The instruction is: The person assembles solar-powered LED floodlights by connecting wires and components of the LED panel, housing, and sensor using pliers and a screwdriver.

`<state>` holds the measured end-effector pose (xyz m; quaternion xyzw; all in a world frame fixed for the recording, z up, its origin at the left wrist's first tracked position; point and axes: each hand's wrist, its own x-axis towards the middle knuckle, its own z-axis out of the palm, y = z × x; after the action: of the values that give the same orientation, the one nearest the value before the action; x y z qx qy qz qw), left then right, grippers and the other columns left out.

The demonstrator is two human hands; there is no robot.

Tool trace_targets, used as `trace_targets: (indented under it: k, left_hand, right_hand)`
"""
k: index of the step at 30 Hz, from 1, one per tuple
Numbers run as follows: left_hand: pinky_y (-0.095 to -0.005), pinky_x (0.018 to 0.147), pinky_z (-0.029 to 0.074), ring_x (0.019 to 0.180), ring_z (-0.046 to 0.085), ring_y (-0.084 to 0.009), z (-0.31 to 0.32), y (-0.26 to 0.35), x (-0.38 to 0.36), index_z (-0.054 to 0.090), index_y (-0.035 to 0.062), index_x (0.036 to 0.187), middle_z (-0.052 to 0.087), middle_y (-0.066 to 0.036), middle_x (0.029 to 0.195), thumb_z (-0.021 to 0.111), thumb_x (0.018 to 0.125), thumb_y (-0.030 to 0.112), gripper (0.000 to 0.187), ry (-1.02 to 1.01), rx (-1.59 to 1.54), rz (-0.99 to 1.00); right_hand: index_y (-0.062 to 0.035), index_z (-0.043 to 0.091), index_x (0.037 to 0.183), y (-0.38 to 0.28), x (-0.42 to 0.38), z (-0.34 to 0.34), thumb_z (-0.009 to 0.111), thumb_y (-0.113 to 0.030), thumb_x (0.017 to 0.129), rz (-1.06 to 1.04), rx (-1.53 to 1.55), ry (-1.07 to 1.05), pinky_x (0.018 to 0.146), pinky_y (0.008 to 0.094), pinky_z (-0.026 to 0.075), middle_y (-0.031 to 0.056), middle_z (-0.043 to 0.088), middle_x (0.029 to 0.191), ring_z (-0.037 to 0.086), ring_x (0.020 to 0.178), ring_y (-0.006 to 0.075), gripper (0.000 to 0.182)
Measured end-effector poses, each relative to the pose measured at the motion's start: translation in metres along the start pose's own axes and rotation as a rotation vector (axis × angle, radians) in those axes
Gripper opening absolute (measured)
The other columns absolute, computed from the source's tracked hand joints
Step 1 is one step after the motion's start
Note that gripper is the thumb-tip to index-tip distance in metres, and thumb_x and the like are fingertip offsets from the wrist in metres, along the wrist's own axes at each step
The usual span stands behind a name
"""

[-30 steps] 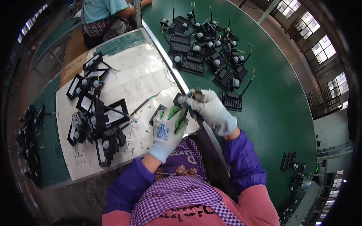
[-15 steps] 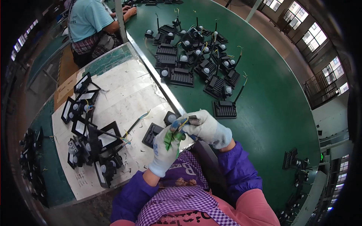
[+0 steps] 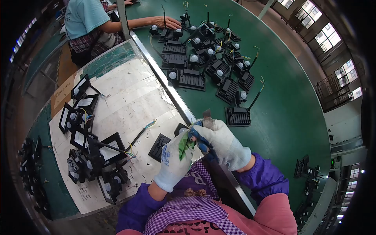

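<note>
My left hand (image 3: 177,157), in a white work glove with green and blue marks, has its fingers closed in a pinch. Against it presses my right hand (image 3: 224,141), gloved too, with its fingers curled. A small dark grey flat piece (image 3: 206,113) sticks up at the right thumb's tip. The cable wires between the hands are now hidden by the gloves; I cannot tell what the right fingers grip. Just beyond the left hand, a black finned floodlight (image 3: 159,147) lies on the white board, its domed sensor (image 3: 180,129) partly covered by the gloves.
Several black floodlights (image 3: 111,150) with loose cables lie on the white board (image 3: 129,94) to the left. More floodlights (image 3: 192,79) crowd the green table (image 3: 274,117) beyond a metal edge (image 3: 168,84). A co-worker's hand (image 3: 167,22) rests among the far ones.
My hands have shifted slightly down, the right one also to the right, and the yellow wire between them is out of sight. The co-worker's arm has reached over to the far floodlights.
</note>
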<state>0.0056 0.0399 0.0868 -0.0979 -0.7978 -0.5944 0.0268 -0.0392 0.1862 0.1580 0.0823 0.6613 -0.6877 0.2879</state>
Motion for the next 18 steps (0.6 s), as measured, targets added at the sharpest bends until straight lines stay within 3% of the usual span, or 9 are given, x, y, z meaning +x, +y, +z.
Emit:
trace_targets:
  k: [1, 4, 11, 12, 15, 18]
  left_hand:
    - [-0.0306, 0.072, 0.050, 0.077, 0.065, -0.0208, -0.002, 0.001, 0.002, 0.058, -0.0039, 0.109, 0.067, -0.013, 0.088, 0.050, 0.086, 0.007, 0.027, -0.017, 0.027, -0.014]
    - [-0.0420, 0.069, 0.051, 0.080, 0.064, -0.0379, -0.004, 0.000, 0.006, 0.056, -0.0034, 0.115, 0.064, -0.021, 0.087, 0.058, 0.083, 0.010, 0.034, -0.096, -0.086, -0.016]
    - [-0.0422, 0.065, 0.050, 0.075, 0.062, -0.0370, -0.008, -0.011, -0.002, 0.055, -0.0019, 0.118, 0.063, -0.018, 0.087, 0.061, 0.084, 0.015, 0.039, -0.162, -0.079, 0.173]
    - [-0.0419, 0.065, 0.050, 0.074, 0.062, -0.0367, -0.005, -0.015, -0.004, 0.055, -0.0018, 0.118, 0.063, -0.018, 0.086, 0.061, 0.084, 0.016, 0.039, -0.158, -0.094, 0.183]
    - [-0.0416, 0.063, 0.049, 0.072, 0.061, -0.0351, -0.002, -0.027, -0.006, 0.058, -0.0008, 0.113, 0.063, -0.016, 0.086, 0.063, 0.081, 0.023, 0.040, -0.126, -0.023, 0.259]
    - [-0.0414, 0.062, 0.048, 0.069, 0.060, -0.0341, 0.001, -0.027, 0.001, 0.061, 0.0018, 0.110, 0.062, -0.014, 0.085, 0.064, 0.079, 0.028, 0.041, -0.053, 0.018, 0.369]
  right_hand:
    - [-0.0038, 0.063, 0.081, -0.001, 0.000, 0.001, 0.062, -0.022, 0.091, 0.015, 0.023, -0.003, 0.043, 0.0173, 0.038, -0.0007, 0.060, 0.071, 0.048, 0.047, 0.0026, 0.021]
    - [-0.0035, 0.062, 0.083, -0.004, -0.002, -0.002, 0.062, -0.023, 0.091, 0.066, 0.097, -0.052, 0.041, 0.0168, 0.039, -0.0012, 0.059, 0.070, 0.047, 0.046, 0.0025, 0.021]
    - [-0.0025, 0.063, 0.089, -0.024, -0.019, -0.002, 0.061, -0.021, 0.092, 0.307, -0.064, -0.095, 0.044, 0.0160, 0.042, -0.0022, 0.059, 0.072, 0.051, 0.052, 0.0027, 0.019]
    - [-0.0018, 0.063, 0.092, -0.016, -0.019, 0.000, 0.058, -0.016, 0.092, 0.177, -0.108, -0.082, 0.047, 0.0161, 0.042, -0.0010, 0.059, 0.072, 0.052, 0.053, 0.0037, 0.015]
    - [-0.0014, 0.062, 0.095, -0.008, -0.016, 0.002, 0.056, -0.012, 0.091, 0.174, -0.118, -0.006, 0.048, 0.0178, 0.043, 0.0012, 0.056, 0.069, 0.054, 0.055, 0.0057, 0.013]
    - [-0.0005, 0.061, 0.090, -0.007, -0.019, 0.001, 0.057, -0.008, 0.089, 0.184, 0.254, -0.035, 0.049, 0.0193, 0.042, 0.0013, 0.056, 0.069, 0.054, 0.057, 0.0069, 0.009]
